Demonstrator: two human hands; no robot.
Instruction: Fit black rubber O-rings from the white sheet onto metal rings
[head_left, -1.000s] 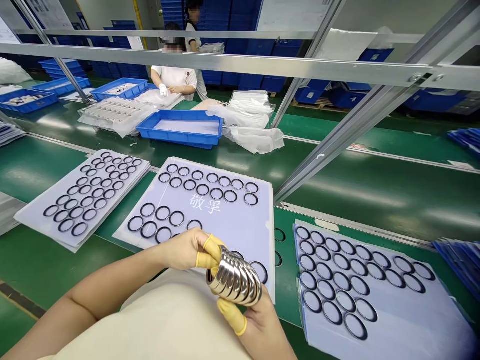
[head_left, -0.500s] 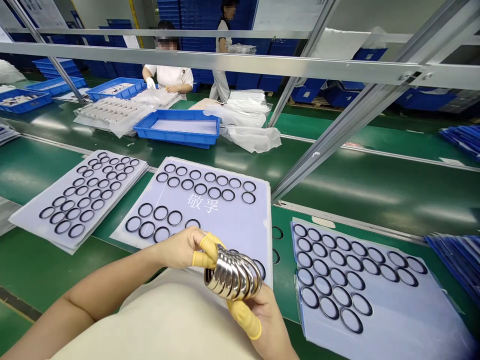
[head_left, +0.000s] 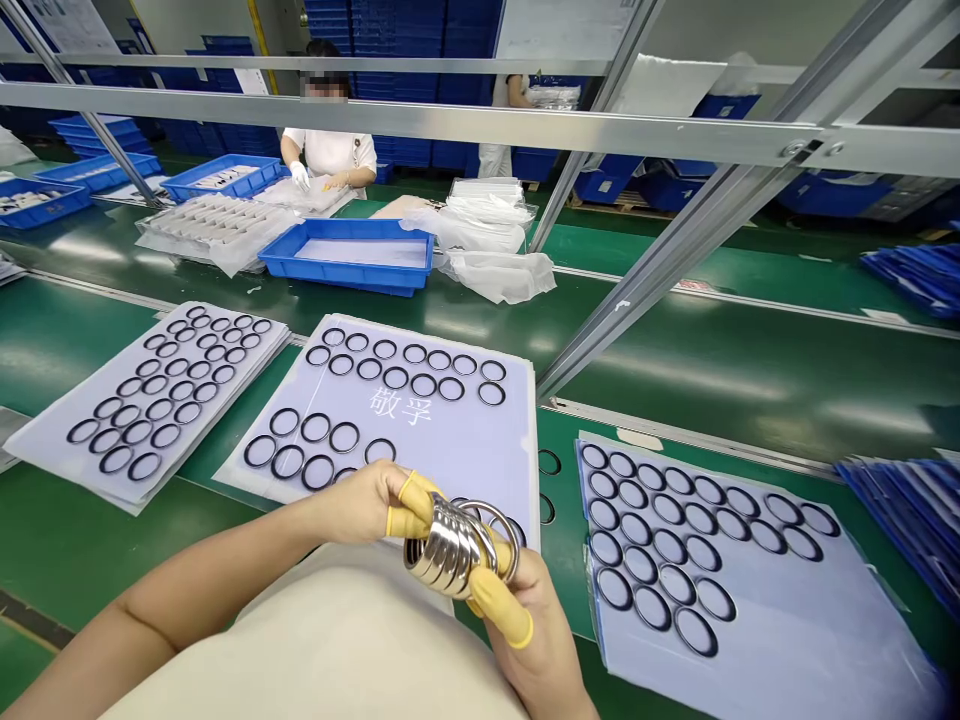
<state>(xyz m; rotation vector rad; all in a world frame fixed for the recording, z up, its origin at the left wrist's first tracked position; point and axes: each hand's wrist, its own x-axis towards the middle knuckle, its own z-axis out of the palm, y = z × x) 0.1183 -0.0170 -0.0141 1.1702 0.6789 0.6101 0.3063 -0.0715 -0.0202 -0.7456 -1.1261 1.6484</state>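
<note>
A stack of shiny metal rings sits between both hands, low in the middle of the view. My left hand, with yellow finger cots, pinches the stack's left end. My right hand, also with a yellow cot on a finger, cups the stack from below and the right. Just beyond the hands lies a pale sheet with printed characters and several black rings stuck on it in rows.
Two more ring sheets lie on the green belt, one at left and one at right. A slanted metal frame bar crosses above. Across the belt are a blue tray, white bags and a seated person in white.
The ring stack has tightened and tipped toward my left hand. My right finger has shifted up along the stack. The view has drifted slightly, and a person at the back has walked right.
</note>
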